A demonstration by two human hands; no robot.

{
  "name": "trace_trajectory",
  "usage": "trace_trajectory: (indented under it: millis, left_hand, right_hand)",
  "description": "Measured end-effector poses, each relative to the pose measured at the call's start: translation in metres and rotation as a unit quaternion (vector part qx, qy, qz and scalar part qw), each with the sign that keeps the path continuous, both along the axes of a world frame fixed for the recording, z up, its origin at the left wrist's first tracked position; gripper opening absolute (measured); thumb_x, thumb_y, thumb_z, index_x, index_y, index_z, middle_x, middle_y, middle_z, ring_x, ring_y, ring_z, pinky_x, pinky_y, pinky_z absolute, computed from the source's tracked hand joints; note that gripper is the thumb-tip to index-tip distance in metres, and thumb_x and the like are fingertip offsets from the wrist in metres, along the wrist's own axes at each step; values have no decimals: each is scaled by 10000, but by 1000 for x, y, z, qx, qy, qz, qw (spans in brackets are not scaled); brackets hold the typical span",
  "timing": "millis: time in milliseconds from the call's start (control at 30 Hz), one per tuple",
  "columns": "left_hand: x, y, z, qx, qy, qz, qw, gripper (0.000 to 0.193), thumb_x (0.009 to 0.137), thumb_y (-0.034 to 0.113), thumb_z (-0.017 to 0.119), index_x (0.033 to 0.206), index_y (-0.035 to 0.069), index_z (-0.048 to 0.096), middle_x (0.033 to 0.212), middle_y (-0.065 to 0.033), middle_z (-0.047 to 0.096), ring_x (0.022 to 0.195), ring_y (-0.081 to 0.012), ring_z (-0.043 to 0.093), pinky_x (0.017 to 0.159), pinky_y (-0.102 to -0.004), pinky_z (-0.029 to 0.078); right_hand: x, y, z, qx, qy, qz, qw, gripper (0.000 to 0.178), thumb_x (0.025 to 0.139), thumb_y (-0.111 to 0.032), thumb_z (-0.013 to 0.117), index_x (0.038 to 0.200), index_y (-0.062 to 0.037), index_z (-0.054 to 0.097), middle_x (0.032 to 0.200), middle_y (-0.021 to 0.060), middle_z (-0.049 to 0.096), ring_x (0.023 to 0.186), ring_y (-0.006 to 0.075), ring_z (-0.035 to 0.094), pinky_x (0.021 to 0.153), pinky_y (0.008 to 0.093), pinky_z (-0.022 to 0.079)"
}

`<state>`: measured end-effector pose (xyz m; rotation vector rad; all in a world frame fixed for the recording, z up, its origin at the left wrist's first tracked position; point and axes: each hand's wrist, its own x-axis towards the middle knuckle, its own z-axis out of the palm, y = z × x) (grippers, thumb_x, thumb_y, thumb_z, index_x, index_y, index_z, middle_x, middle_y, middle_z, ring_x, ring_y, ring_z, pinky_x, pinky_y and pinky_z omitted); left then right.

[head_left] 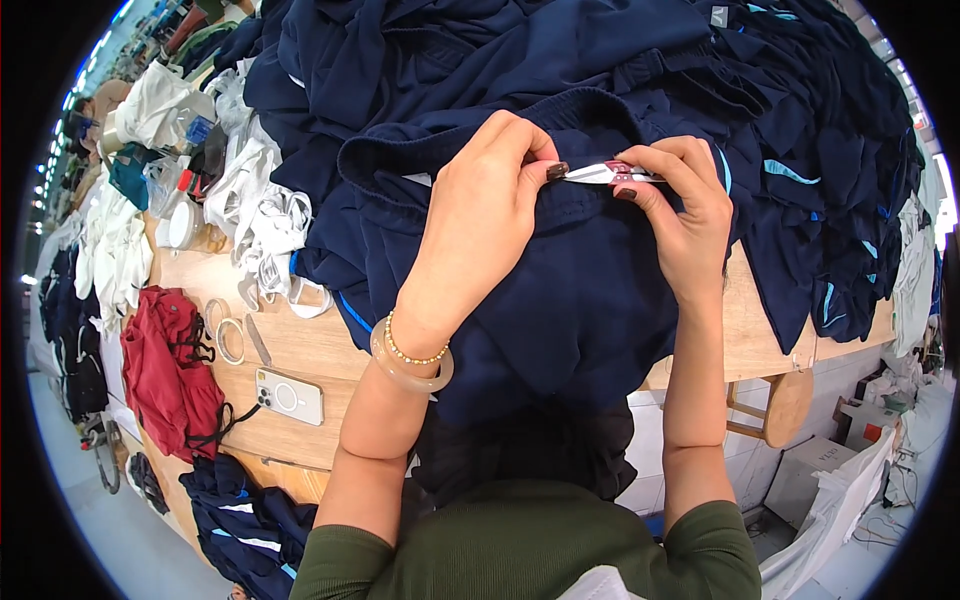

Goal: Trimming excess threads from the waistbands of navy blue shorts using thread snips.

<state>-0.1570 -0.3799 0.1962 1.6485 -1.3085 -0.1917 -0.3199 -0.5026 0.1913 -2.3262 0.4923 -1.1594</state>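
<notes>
Navy trousers [560,290] with a gathered elastic waistband [390,150] lie before me at the table's front edge. Above the waistband my right hand [685,200] grips small thread snips [592,174] with silver blades and red handles, their tips pointing left. My left hand [490,190] is closed in a pinch right at the blade tips; what lies between its thumb and finger is too small or hidden to tell. A bangle and a beaded bracelet [410,350] circle my left wrist.
More navy garments [480,50] with light blue trim are heaped behind and to the right. On the wooden table [330,355] at left lie a phone [290,396], tape rolls [230,340], a red garment [170,380] and white cloth strips [265,220]. A stool [788,408] stands at right.
</notes>
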Motion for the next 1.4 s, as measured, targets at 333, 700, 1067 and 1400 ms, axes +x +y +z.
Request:
trace_trajectory:
  millis: [333, 700, 1067, 1400]
  left_hand:
    - [3, 1, -1, 4, 47, -13, 999, 25, 930, -58, 575, 943, -46, 593, 885, -69, 598, 738, -131, 592, 684, -252, 482]
    - [9, 1, 1, 38, 115, -18, 992, 66, 961, 6, 591, 976, -41, 634, 832, -42, 657, 731, -93, 595, 695, -238, 497]
    - [10, 1, 0, 45, 122, -19, 991, 84, 969, 28, 594, 972, -46, 636, 840, -39, 662, 744, -93, 600, 712, -239, 503]
    - [9, 1, 1, 37, 114, -17, 993, 70, 965, 12, 592, 976, -45, 631, 833, -43, 655, 731, -94, 590, 694, -239, 493]
  right_hand:
    - [3, -3, 2, -4, -2, 2, 1000, 223, 737, -27, 785, 957, -36, 745, 879, 34, 641, 843, 195, 558, 736, 295, 463]
    - [2, 1, 5, -14, -11, -2, 1000, 225, 735, -39, 791, 955, -38, 743, 873, 32, 633, 822, 195, 543, 724, 294, 458]
    - [7, 10, 7, -52, 7, -24, 998, 257, 726, -29, 797, 976, -42, 738, 886, 30, 624, 822, 203, 535, 706, 301, 455]
    - [9, 12, 10, -56, 18, -21, 998, 240, 737, -31, 792, 969, -38, 733, 882, 33, 622, 816, 212, 535, 698, 306, 458]
